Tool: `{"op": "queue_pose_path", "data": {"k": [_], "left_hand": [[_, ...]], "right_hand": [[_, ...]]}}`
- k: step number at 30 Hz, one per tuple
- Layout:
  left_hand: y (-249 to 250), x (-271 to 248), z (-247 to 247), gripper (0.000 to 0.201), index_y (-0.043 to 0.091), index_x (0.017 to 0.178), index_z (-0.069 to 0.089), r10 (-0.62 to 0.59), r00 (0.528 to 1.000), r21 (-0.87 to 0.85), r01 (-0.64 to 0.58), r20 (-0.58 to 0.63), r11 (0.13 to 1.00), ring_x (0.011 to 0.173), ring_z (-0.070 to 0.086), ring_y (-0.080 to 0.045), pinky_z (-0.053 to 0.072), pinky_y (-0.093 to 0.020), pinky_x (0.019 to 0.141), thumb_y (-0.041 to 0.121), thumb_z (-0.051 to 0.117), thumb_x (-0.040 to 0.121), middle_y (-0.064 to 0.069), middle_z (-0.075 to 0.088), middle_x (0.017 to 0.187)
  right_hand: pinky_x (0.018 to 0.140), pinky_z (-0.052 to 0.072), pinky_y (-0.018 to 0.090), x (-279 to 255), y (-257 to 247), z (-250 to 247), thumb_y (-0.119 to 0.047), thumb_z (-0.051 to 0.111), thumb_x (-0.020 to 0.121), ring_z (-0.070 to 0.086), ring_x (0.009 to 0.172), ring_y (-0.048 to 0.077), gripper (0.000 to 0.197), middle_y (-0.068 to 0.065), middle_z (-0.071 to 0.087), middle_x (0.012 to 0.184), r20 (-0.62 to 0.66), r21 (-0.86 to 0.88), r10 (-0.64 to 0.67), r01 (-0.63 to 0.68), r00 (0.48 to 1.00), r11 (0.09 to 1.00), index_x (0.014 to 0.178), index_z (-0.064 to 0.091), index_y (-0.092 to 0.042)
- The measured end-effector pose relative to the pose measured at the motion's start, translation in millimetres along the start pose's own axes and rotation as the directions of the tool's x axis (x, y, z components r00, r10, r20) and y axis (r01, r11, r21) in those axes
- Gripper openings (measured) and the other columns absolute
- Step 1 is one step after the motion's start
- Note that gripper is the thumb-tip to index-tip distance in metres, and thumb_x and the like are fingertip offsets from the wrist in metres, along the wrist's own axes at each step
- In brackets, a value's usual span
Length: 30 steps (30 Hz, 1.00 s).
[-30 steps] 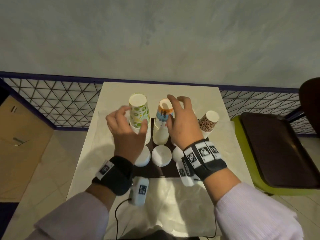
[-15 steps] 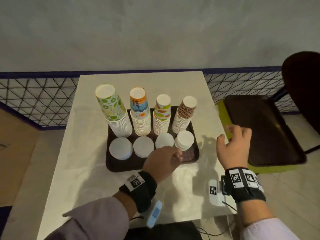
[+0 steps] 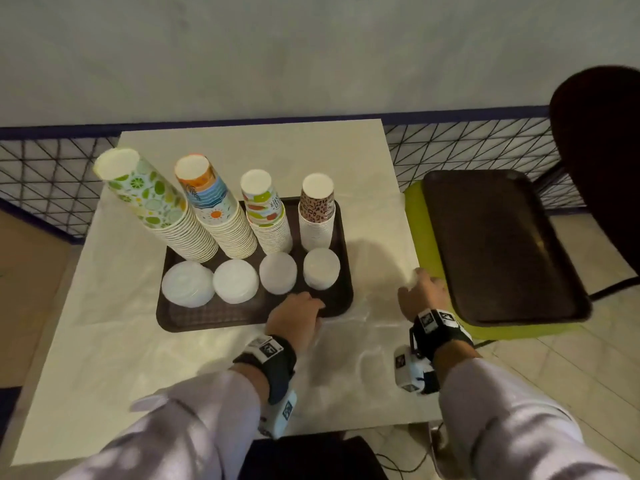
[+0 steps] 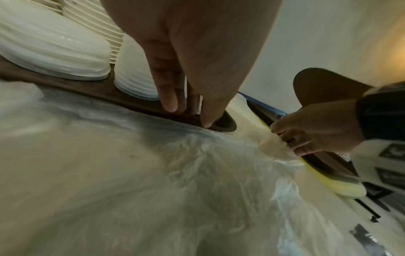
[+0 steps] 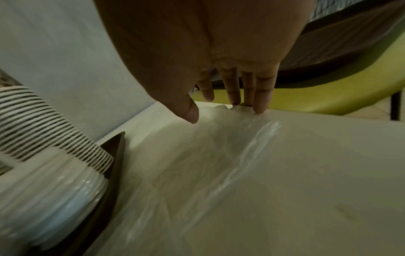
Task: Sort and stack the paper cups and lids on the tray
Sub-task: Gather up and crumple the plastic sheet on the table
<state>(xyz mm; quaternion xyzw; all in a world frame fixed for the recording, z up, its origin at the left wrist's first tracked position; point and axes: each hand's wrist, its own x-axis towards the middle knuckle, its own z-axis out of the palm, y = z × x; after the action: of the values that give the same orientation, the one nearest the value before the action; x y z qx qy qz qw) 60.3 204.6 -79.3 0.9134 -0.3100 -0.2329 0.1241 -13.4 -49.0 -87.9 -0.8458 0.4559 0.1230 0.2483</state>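
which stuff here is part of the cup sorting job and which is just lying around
Job: four cup stacks, four lid piles, brown tray beneath them.

Lying about: empty brown tray on green chair seat, clear plastic sheet on table.

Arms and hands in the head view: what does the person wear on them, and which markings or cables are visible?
Both arms have pale, lilac-white long sleeves. The left hand and right hand are bare. Each wrist carries a black band with white square tags bearing black printed patterns. A small white camera box with the same kind of tag hangs under each wrist. Thin black cables run below the table edge.
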Motion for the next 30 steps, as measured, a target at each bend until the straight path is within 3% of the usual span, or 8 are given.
{"op": "queue_pose_path", "data": {"k": [3,9,13,15,17,20,25,30], "left_hand": [[4.0,4.9,9.4,0.034,0.028,0.138,0.060,0.007,1.000,0.063,-0.009,0.029,0.998,0.121,0.053,-0.021,0.050,-0.036,0.100,0.031,0.055,0.104,0.002,0.058,0.128],[8.4,15.4,15.2,0.034,0.029,0.138,0.062,-0.021,0.997,0.147,0.010,0.075,0.989,0.124,0.053,-0.025,0.051,-0.040,0.103,0.026,0.053,0.106,0.000,0.058,0.131],[5.4,19.0,17.3,0.036,0.035,0.140,0.062,-0.017,0.996,0.211,-0.002,0.090,0.977,0.127,0.055,-0.023,0.048,-0.037,0.107,0.027,0.054,0.105,0.003,0.059,0.134],[2.6,20.3,18.4,0.036,0.038,0.140,0.061,-0.007,0.996,0.209,-0.011,0.085,0.978,0.130,0.054,-0.021,0.046,-0.035,0.108,0.030,0.051,0.106,0.005,0.059,0.137],[0.8,22.3,19.4,0.037,0.038,0.141,0.061,0.006,0.994,0.220,-0.029,0.106,0.975,0.133,0.053,-0.019,0.043,-0.033,0.112,0.033,0.045,0.108,0.007,0.058,0.140],[0.1,26.6,17.4,0.038,0.034,0.139,0.064,-0.050,0.987,0.203,0.018,0.154,0.979,0.133,0.054,-0.020,0.046,-0.037,0.111,0.034,0.044,0.106,0.007,0.059,0.140],[-2.2,25.7,16.2,0.032,0.032,0.128,0.069,-0.066,0.991,0.156,0.048,0.115,0.987,0.126,0.060,-0.018,0.050,-0.036,0.107,0.035,0.060,0.098,0.011,0.065,0.130],[4.9,21.6,12.8,0.027,0.029,0.122,0.073,-0.091,0.994,0.169,0.079,0.061,0.982,0.115,0.064,-0.024,0.054,-0.038,0.094,0.033,0.055,0.102,0.001,0.068,0.126]], "right_hand": [[0.103,0.041,0.044,14.3,0.2,4.3,-0.033,0.063,0.092,0.046,0.123,0.041,0.052,0.019,0.046,0.135,-0.004,-0.058,0.034,-0.035,0.999,0.998,0.137,0.049,-0.012],[0.110,0.031,0.046,25.7,-7.3,9.3,-0.047,0.066,0.091,0.039,0.127,0.042,0.052,0.021,0.039,0.141,-0.038,-0.229,0.002,-0.011,0.999,0.973,0.126,0.053,-0.010],[0.103,0.033,0.050,37.8,-3.5,11.4,-0.042,0.060,0.092,0.035,0.128,0.043,0.027,0.022,0.051,0.131,0.018,-0.265,-0.070,0.072,0.997,0.961,0.104,0.065,-0.019],[0.097,0.036,0.044,38.7,-3.0,6.1,-0.038,0.057,0.095,0.043,0.118,0.037,0.023,0.015,0.058,0.118,0.004,-0.148,-0.092,0.092,0.996,0.985,0.098,0.065,-0.017],[0.084,0.040,0.035,38.6,-3.6,-2.9,-0.031,0.060,0.097,0.053,0.102,0.034,0.021,0.011,0.061,0.105,-0.002,0.095,-0.077,0.077,0.997,0.993,0.094,0.064,-0.010],[0.072,0.039,0.030,34.1,-4.8,-16.2,-0.022,0.066,0.094,0.054,0.084,0.029,0.019,0.005,0.058,0.089,-0.030,0.347,-0.030,0.039,0.999,0.937,0.090,0.059,-0.004],[0.074,0.061,0.043,35.0,-11.9,-35.0,-0.021,0.068,0.091,0.071,0.078,0.029,0.020,0.006,0.069,0.088,-0.077,0.525,-0.004,0.044,0.997,0.850,0.082,0.055,-0.010],[0.065,0.037,0.028,28.0,-12.9,-79.1,-0.021,0.066,0.090,0.055,0.079,0.027,0.017,0.004,0.058,0.084,-0.349,0.540,0.040,0.166,0.936,0.825,0.087,0.057,-0.007]]}}
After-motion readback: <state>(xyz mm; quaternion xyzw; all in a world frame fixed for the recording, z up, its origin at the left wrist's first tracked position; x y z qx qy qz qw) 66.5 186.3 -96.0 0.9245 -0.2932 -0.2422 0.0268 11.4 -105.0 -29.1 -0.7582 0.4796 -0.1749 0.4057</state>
